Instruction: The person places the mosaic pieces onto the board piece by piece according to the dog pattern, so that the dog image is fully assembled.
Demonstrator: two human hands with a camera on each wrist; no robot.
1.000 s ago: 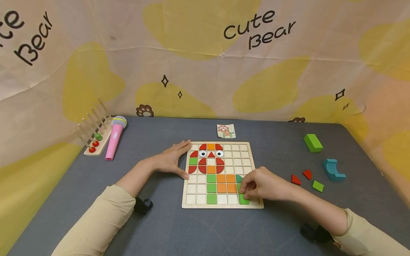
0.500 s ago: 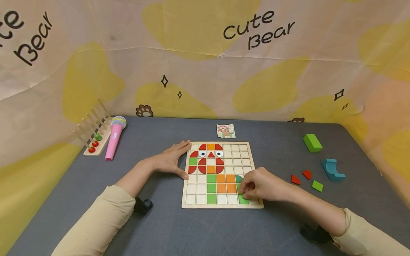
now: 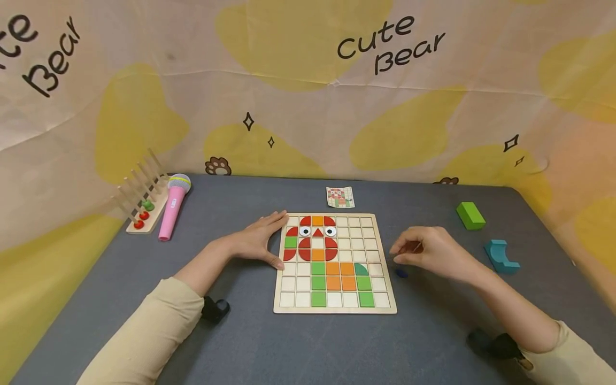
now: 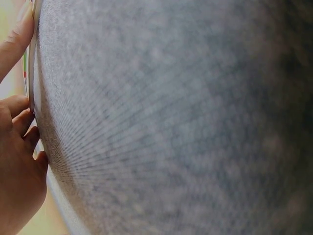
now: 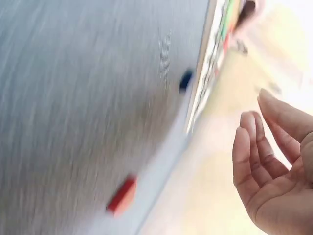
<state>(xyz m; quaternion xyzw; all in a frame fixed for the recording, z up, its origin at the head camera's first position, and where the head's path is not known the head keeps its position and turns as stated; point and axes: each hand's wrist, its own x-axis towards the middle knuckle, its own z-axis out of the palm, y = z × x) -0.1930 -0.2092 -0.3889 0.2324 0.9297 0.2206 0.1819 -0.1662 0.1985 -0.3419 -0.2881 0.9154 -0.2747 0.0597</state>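
Observation:
A wooden grid board (image 3: 356, 243) lies on the table with red, orange, green and teal tiles and two eye tiles in its cells. My left hand (image 3: 255, 240) rests against its left edge, thumb and fingers spread; the left wrist view shows fingers (image 4: 19, 105) at that edge. Just off the right edge, my right hand (image 3: 433, 254) is raised, its fingers loosely bent. In the right wrist view there is a gap between thumb and fingers (image 5: 242, 152), with nothing held. Below it lies a small dark blue piece (image 3: 401, 273). A loose red piece (image 5: 122, 196) shows in the right wrist view.
A small pattern card (image 3: 339, 197) lies behind the board. At the left are a pink toy microphone (image 3: 172, 214) and a peg rack (image 3: 156, 214) with beads. A green block (image 3: 470, 215) and a blue arch block (image 3: 500, 256) stand to the right.
My right hand has left the green tile at the board's lower right and moved up and right. The dark blue piece now shows; the loose red and green pieces are hidden in the head view.

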